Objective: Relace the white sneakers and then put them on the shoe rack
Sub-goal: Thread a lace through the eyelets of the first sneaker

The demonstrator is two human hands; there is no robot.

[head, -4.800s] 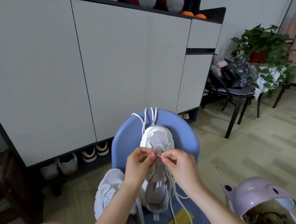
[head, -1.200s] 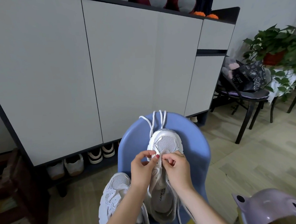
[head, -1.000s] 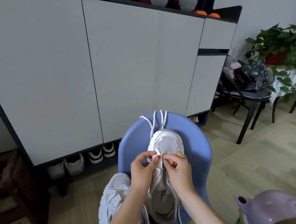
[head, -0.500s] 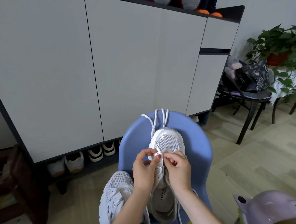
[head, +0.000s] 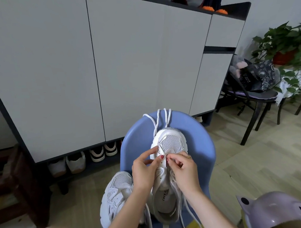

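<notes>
Blue plastic chair seat (head: pixel 197 146) carries your white mesh sneaker (head: pixel 169 144); your left hand (head: pixel 143 172) and right hand (head: pixel 184 168) pinch its white lace (head: pixel 164 158) at the lowest eyelets — lacing barely begun, second white sneaker (head: pixel 116 195) unlaced, racking remains.

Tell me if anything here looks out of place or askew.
A loose shoelace trails off the far edge of the blue stool, beyond the sneaker being laced. The second sneaker overhangs the stool's left edge and could slip. Nothing looks damaged.
</notes>
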